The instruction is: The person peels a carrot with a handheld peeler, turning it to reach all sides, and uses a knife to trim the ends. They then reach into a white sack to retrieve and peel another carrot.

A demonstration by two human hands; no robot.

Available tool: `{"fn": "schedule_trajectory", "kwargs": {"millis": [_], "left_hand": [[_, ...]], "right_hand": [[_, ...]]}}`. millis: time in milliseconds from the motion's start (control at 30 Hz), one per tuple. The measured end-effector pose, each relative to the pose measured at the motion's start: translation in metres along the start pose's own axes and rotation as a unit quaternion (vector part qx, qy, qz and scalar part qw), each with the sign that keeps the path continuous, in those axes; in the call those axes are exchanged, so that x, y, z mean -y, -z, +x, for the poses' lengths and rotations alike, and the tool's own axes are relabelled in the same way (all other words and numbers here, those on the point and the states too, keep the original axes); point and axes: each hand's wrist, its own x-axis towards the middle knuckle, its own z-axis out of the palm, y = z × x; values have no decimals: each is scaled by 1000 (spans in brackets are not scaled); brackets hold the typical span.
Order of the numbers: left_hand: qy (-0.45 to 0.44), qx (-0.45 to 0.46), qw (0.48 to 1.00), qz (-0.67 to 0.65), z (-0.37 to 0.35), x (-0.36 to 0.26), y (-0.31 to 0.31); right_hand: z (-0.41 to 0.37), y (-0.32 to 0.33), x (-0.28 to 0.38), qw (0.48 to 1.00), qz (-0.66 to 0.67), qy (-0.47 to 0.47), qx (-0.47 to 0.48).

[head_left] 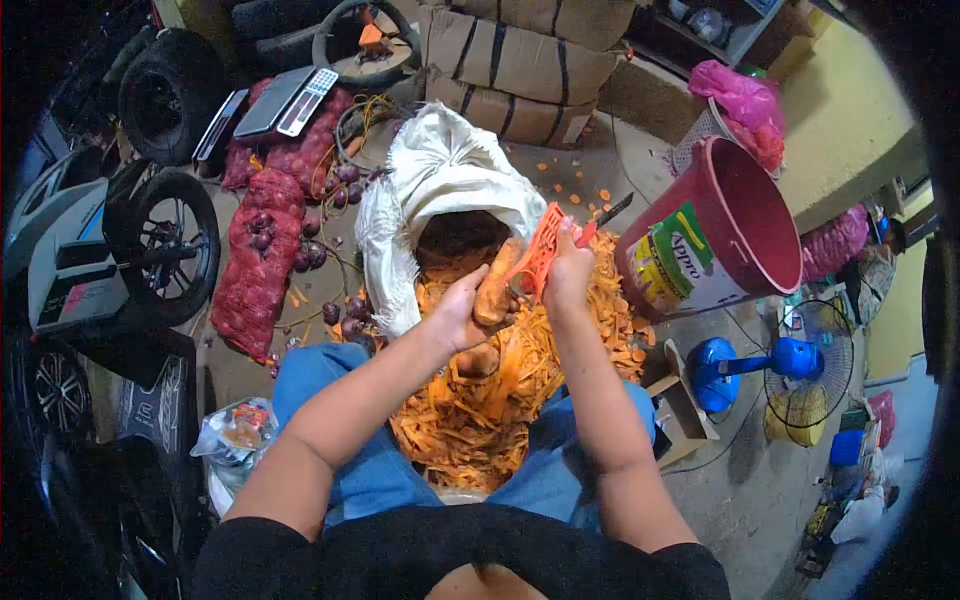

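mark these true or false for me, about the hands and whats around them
1. The left hand holds a carrot. True.
2. The right hand holds a blue knife. False: it holds an orange peeler.
3. A pile of carrot peelings lies under the hands. True.
4. The bucket is green. False: it is red.
5. The mesh bags of onions lie to the person's right. False: they lie to the left.

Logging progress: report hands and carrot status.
Left hand gripping carrot. Right hand holding orange peeler at it. Peel pile below, red bucket alongside; nothing blocking.
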Motion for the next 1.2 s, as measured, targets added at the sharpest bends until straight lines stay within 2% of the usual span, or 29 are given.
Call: {"fn": "schedule_trajectory", "kwargs": {"millis": [67, 133, 167, 200, 267, 367, 567, 667, 733, 800, 867, 900, 933, 1000, 1067, 1100, 1133, 1200], "left_hand": [[-1, -22, 999, -33, -1, -3, -6], [-41, -110, 992, -34, 3, -10, -13], [-51, -140, 988, -51, 2, -12, -18], [-49, -142, 987, -52, 1, -14, -13], [-30, -66, 997, 24, -4, -16, -2], [-33, -80, 992, 92, -5, -16, 1], [-49, -145, 983, 98, -2, -14, -9], [-31, -88, 990, 104, -1, -14, -1], [-25, -117, 984, 130, -2, -15, -5], [-19, -143, 977, 155, 2, -12, -5], [-12, -134, 985, 105, 10, -5, 0], [-13, -173, 983, 67, 13, -3, -10], [-11, -173, 983, 68, 15, -1, -6], [3, -59, 993, 99, 18, 0, 2], [-4, -79, 989, 124, 17, 0, -1], [-2, -71, 993, 96, 18, 1, -1], [0, -62, 996, 67, 19, 2, 0], [-10, -96, 993, 68, 21, 7, -6]], "right_hand": [[-5, -11, -5, 1000, 12, 8, 5], [-3, -14, -10, 1000, 16, 11, 12], [-1, -13, -12, 999, -33, 21, 10], [2, -11, -15, 996, -82, 32, 8], [13, -5, -13, 996, -86, 34, -4], [17, -3, -4, 999, -19, 37, -15], [8, -7, 8, 998, -24, 42, -44], [16, 1, 3, 998, -20, 38, -40], [14, 4, 2, 999, -20, 30, -37], [8, 2, 3, 997, -70, 15, -19], [12, 7, -17, 996, -85, 10, -21], [8, 7, -19, 978, -183, 96, 9], [6, 7, -19, 943, -277, 179, 39], [6, 7, -11, 946, -280, 164, 30], [9, 8, -4, 983, -163, 81, -13], [5, 5, 1, 989, -136, 62, -16], [1, 4, 1, 989, -136, 62, -16], [-7, 3, -1, 944, -287, 165, 1]]}}
